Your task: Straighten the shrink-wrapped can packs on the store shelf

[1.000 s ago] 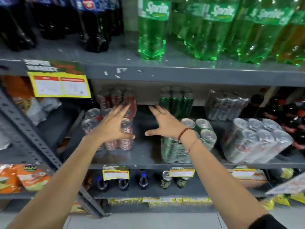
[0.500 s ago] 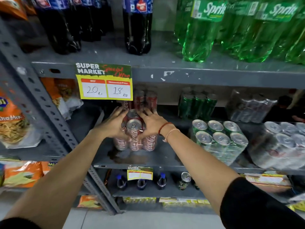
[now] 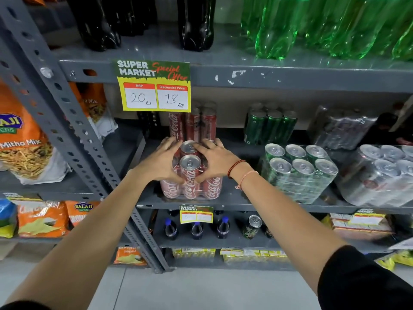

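While the shelf [image 3: 234, 199] carries three front packs, silver [image 3: 377, 175], green [image 3: 299, 173] and red [image 3: 192, 182], plus three more behind, only the red pack is now clasped: since a second ago both hands, left [image 3: 159, 163] and right [image 3: 218, 161], have closed on its sides, fingers [image 3: 166, 143] spread, so straightening is judged begun.

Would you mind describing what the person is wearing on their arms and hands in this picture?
Both hands, the left hand and the right hand, are bare, with no gloves or rings visible. The forearms are uncovered; black sleeves show only at the bottom edge, pushed up near the elbows. The right wrist carries a red thread band and a thinner pale orange thread beside it.
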Demonstrator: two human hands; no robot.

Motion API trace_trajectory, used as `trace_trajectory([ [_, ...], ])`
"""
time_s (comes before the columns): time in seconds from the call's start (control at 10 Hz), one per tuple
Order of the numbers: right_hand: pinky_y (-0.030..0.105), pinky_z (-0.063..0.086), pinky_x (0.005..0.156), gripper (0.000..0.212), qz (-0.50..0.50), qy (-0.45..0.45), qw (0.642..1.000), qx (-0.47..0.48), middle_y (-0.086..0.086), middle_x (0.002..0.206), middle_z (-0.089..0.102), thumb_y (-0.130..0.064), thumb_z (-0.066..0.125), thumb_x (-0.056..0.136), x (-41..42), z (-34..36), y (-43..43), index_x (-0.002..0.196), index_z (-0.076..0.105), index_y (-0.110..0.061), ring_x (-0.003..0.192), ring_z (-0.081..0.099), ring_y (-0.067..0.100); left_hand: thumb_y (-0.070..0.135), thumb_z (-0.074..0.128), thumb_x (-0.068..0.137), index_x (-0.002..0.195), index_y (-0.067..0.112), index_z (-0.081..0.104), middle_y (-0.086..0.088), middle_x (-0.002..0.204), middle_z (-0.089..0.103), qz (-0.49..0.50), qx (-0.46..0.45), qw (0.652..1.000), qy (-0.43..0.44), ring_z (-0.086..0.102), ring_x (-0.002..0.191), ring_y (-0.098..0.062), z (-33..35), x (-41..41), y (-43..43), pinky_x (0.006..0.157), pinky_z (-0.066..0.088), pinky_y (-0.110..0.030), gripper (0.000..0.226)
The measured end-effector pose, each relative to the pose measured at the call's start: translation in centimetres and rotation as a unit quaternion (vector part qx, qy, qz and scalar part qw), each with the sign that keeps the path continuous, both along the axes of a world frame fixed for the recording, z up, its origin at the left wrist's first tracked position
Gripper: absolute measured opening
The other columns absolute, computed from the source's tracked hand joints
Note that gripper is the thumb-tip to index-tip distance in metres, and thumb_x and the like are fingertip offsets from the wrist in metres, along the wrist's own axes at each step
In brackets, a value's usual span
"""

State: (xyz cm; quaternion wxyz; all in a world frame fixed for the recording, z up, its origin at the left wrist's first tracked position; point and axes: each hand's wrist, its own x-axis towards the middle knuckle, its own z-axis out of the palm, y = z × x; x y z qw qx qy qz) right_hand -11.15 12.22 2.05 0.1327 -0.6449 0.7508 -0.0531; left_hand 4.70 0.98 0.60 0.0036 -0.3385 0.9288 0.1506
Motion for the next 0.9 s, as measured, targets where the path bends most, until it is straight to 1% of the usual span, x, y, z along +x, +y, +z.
trace_trajectory([
  [0.2, 0.052, 0.018, 0.115, 0.112, 0.002, -0.005, 1.0, 0.008, 0.013, 0.16, 0.008, -0.052, 0.077, 0.065, 0.4, 0.0, 0.7, 0.15, 0.01, -0.024, 0.145, -0.001, 0.042, 0.05, 0.084, 0.053, 0.15, 0.022, 0.0, 0.001, 0.16, -0.01, 0.001, -0.008, 1.0, -0.006, -0.011, 0.146, -0.016, 0.2, 0.5, 1.0, 0.12, 0.011, -0.042, 0.131],
  [0.6, 0.057, 0.016, 0.114, 0.113, -0.007, -0.037, 0.999, 0.008, 0.008, 0.161, 0.004, -0.049, 0.079, 0.064, 0.2, -0.5, 0.5, 0.15, 0.01, -0.026, 0.145, -0.008, 0.041, 0.05, 0.082, 0.056, 0.15, 0.018, -0.002, 0.0, 0.16, -0.01, 0.005, -0.025, 1.0, -0.007, -0.013, 0.146, -0.016, -0.3, 0.4, 1.2, 0.12, 0.008, -0.041, 0.13],
  [0.7, 0.059, 0.021, 0.112, 0.112, -0.011, -0.026, 1.0, 0.005, 0.006, 0.161, 0.005, -0.052, 0.078, 0.065, 0.2, -0.5, 0.8, 0.15, 0.011, -0.025, 0.146, -0.005, 0.039, 0.052, 0.081, 0.058, 0.15, 0.019, -0.002, 0.0, 0.16, -0.011, -0.001, -0.019, 1.0, -0.016, -0.012, 0.146, -0.016, -0.2, 0.6, 1.2, 0.12, 0.011, -0.042, 0.128],
  [0.8, 0.058, 0.032, 0.107, 0.097, 0.007, 0.035, 0.999, -0.025, 0.006, 0.155, 0.028, -0.053, 0.074, 0.068, 1.2, 0.5, 1.7, 0.147, 0.026, -0.022, 0.144, 0.018, 0.034, 0.049, 0.079, 0.062, 0.149, 0.017, 0.011, -0.005, 0.16, 0.005, -0.013, -0.046, 0.999, -0.012, 0.004, 0.147, -0.022, 0.6, 0.9, 2.1, 0.117, 0.022, -0.045, 0.115],
  [0.9, 0.047, 0.043, 0.099, 0.061, 0.002, 0.039, 0.987, -0.153, 0.003, 0.135, 0.054, -0.043, 0.066, 0.078, 1.7, 1.4, 3.3, 0.133, 0.049, -0.023, 0.127, 0.046, 0.027, 0.04, 0.076, 0.068, 0.14, 0.022, 0.036, -0.004, 0.145, 0.041, -0.034, -0.067, 0.995, 0.06, 0.041, 0.132, -0.024, 1.7, 1.1, 3.2, 0.102, 0.041, -0.045, 0.084],
])
